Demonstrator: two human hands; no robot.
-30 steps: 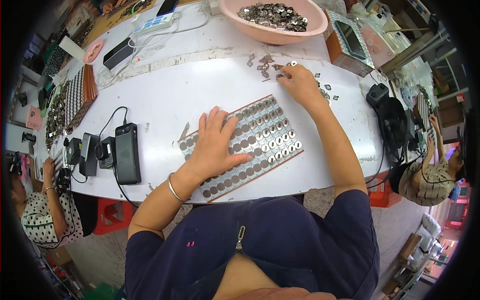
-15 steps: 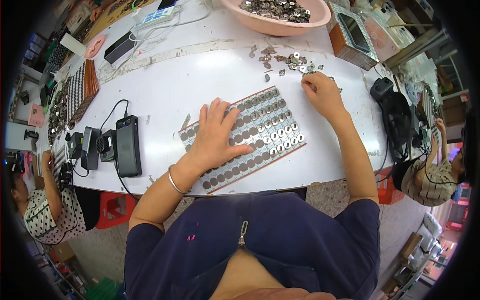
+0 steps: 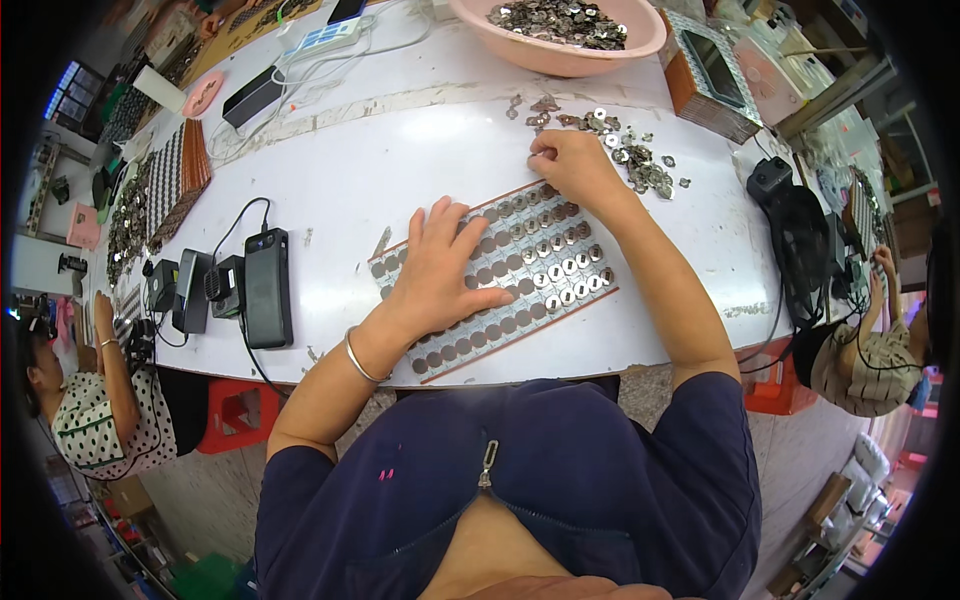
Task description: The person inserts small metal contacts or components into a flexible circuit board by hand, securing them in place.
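Observation:
On the white table a flat board [image 3: 520, 332] lies at a slant, carrying rows of round sockets. Dark grey discs show in its left part. Small shiny metal pieces [image 3: 568, 267] sit in rows on its right part. My left hand [image 3: 432, 268] rests on the board with fingers spread, holding nothing visible. At the board's far edge my right hand [image 3: 578, 168] is pinched closed. Whatever is between its fingertips is hidden. Just beyond and to the right of that hand, loose metal pieces [image 3: 648, 172] lie scattered on the table.
A pink basin [image 3: 560, 62] full of metal pieces stands at the back. Right of it is a stack of boards [image 3: 705, 95]. A black power bank [image 3: 268, 290] with cables lies left; a black strapped device [image 3: 795, 230] lies right. Other people [image 3: 105, 415] sit on both sides.
My right hand has moved left, from the loose metal pieces to the far edge of the board, uncovering more of the pile. My left hand stays on the board.

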